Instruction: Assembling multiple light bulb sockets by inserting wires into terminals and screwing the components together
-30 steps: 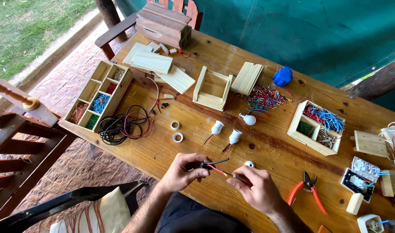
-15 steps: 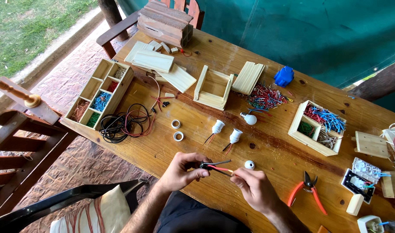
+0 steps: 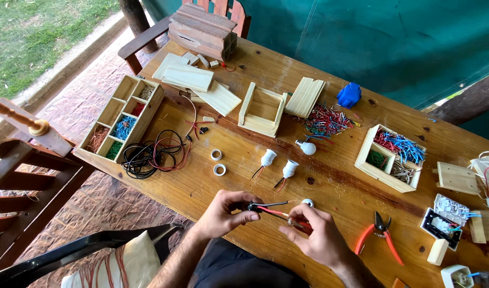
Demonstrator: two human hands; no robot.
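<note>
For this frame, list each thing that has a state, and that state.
Left hand: pinching the black end of the wire pair.
Right hand: fingers closed on the red wire.
Black wire: free end bare.
Orange-handled cutters: lying on the table, jaws shut.
Cable bundle: coiled.
Compartment tray: open, filled.

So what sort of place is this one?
Probably a covered outdoor hobby bench for small electrical work: a rough wooden table beside grass, with compartment boxes of wire offcuts, lamp sockets and orange-handled cutters.

Soft, even daylight comes from the sunlit grass [image 3: 36, 32] far left of the fingers [image 3: 300, 210]; tabletop [image 3: 202, 186] shadows faint, focus sharp, edges slightly bowed
</note>
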